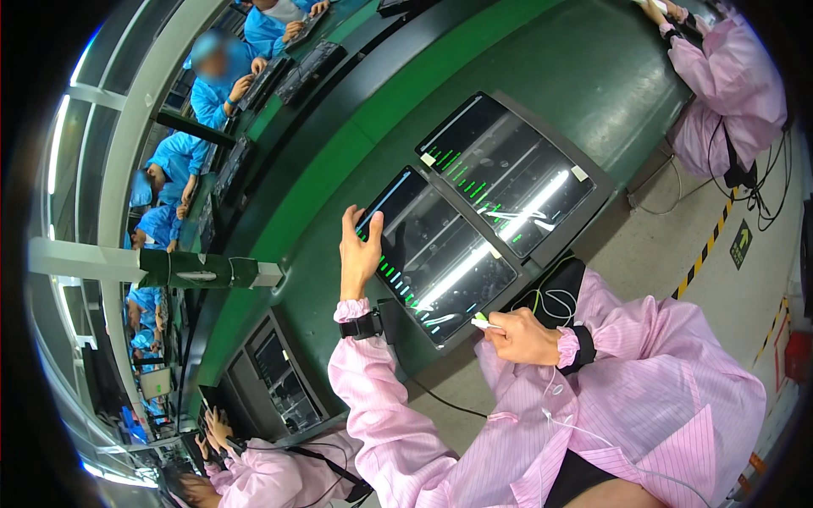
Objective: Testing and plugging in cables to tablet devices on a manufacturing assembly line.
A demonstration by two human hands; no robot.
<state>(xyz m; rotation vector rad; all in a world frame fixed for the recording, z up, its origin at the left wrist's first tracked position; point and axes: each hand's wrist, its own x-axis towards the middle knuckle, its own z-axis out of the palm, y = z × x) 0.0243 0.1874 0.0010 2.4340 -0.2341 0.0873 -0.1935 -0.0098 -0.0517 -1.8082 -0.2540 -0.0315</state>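
My left hand [359, 258] holds the left edge of a dark glossy screen panel [449, 254], its thumb by the face and its fingers along the outer side. The panel lies slanted beside a second dark panel [521, 169], which sits in a black tray [584, 216]. Both faces reflect ceiling lights and rows of green marks. At the first panel's near corner, my right hand [523, 337] pinches a small white piece [484, 324] with a green end; its exact kind is unclear. Each wrist wears a black band, and a white cord hangs below the right one.
A green-wrapped post [212, 271] rises left of the green worktable [339, 182]. Another tray with panels [279, 372] stands at lower left, beside a co-worker in pink [279, 474]. A second pink-clad person [732, 80] sits at far right. People in blue work along the opposite line.
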